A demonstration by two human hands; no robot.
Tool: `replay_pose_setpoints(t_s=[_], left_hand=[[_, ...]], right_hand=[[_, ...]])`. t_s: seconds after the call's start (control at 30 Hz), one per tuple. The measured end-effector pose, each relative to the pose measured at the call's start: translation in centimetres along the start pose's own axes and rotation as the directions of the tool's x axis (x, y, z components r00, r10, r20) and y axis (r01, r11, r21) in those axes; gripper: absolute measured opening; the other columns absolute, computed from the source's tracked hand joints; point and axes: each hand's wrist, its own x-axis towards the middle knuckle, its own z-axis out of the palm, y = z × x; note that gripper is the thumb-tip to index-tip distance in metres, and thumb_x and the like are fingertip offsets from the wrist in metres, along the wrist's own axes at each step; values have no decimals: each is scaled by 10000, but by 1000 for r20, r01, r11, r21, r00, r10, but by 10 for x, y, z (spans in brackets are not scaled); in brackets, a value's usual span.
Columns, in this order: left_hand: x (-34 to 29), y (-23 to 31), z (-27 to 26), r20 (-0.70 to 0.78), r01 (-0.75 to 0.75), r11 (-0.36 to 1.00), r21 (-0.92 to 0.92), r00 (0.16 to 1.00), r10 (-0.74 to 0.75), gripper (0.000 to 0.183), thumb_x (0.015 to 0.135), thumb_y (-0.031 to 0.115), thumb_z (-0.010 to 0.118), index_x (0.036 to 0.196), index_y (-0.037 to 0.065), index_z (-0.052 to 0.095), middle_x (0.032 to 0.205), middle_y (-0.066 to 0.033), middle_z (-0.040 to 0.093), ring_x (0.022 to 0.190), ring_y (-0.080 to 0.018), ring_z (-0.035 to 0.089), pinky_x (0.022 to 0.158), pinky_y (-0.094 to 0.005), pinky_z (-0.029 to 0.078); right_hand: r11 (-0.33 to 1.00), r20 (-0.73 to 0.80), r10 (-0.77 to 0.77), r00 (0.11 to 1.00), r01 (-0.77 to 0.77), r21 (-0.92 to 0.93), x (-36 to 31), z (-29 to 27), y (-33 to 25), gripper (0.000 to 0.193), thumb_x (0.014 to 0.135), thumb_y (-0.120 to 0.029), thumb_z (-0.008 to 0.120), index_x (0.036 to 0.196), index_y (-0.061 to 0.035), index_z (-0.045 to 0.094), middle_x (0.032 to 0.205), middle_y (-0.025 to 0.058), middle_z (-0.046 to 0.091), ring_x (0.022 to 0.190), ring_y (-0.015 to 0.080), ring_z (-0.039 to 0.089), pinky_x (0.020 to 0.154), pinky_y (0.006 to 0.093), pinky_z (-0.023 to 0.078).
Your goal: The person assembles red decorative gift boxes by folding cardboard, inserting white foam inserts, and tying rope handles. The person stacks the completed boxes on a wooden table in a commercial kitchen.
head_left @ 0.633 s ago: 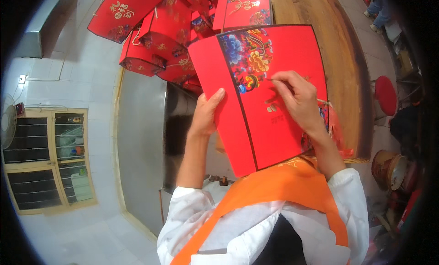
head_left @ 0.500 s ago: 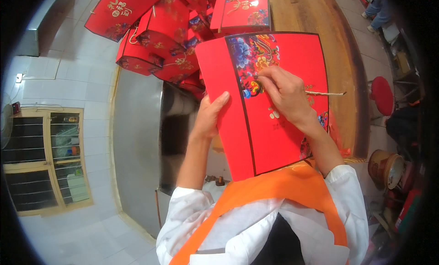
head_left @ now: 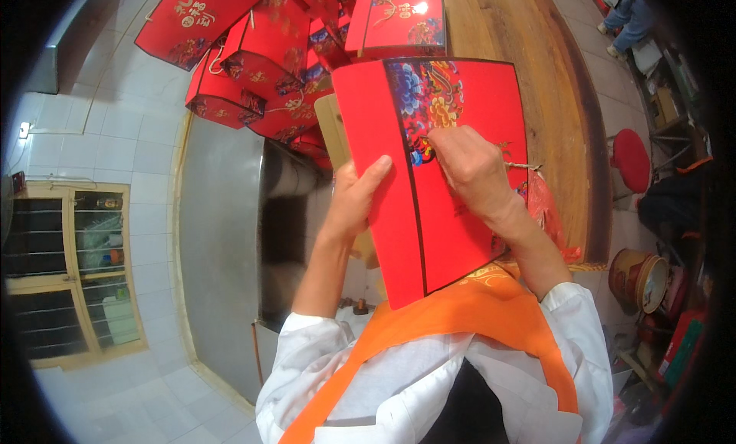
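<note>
A red gift box [head_left: 460, 237] with dark edging and a colourful floral pattern is tilted in front of my chest. My left hand [head_left: 359, 195] grips its left side, thumb on the red face and fingers hidden behind. Over the printed front, my right hand [head_left: 475, 168] is closed in a pinch near the floral band. A pale twisted cord [head_left: 525, 167] runs out from behind that hand toward the box's right edge; the stretch inside the fingers is hidden. Tan cardboard [head_left: 332, 126] shows behind the box's left edge.
Several similar red boxes [head_left: 264, 49] with cord handles are piled at the far left of the wooden table [head_left: 571, 114]. A red plastic bag [head_left: 544, 214] lies beside the held box. A metal cabinet [head_left: 218, 237] stands left; a red stool [head_left: 631, 160] and a drum-shaped container [head_left: 640, 281] stand right.
My right hand has drawn slightly left and its fingers have curled further. Less cord shows to its right. The box has shifted a little, revealing tan cardboard behind its left edge.
</note>
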Motion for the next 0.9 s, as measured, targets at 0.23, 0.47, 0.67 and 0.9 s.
replay_pose_setpoints(t_s=[0.23, 0.47, 0.67, 0.9], left_hand=[[-10, 5, 14, -2, -70, 943, 325, 997, 74, 244, 869, 176, 510, 1012, -20, 539, 853, -25, 582, 747, -68, 518, 643, -231, 433], [7, 7, 16, 100, -210, 694, 688, 975, 196, 253, 861, 142, 477, 1046, -25, 524, 854, -106, 600, 790, -163, 555, 693, -287, 438], [55, -45, -3, 136, -148, 684, 714, 988, 72, 342, 876, 273, 424, 1101, 26, 499, 907, -178, 601, 834, -287, 593, 686, -360, 455], [97, -112, 8, -67, 313, 905, 289, 949, -307, 347, 897, 251, 402, 1181, 68, 485, 940, -64, 559, 764, -149, 528, 607, -288, 470]], right_hand=[[992, 148, -18, 989, 37, -124, 9, -13, -13, 99, 659, -39, 528, 724, -52, 455, 656, 73, 465, 635, 213, 519, 520, 313, 458], [793, 289, 289, 912, -398, 462, 6, 28, 23, 134, 766, -117, 600, 789, 3, 545, 667, 135, 582, 638, 266, 587, 546, 342, 454], [650, 441, 463, 769, -633, 421, -32, 68, 57, 181, 780, -184, 590, 759, -5, 595, 649, 136, 592, 603, 217, 583, 569, 334, 447], [841, 404, 435, 805, -524, 138, -88, 107, 103, 155, 801, -128, 508, 801, 7, 585, 745, 217, 578, 714, 372, 567, 612, 434, 445]])
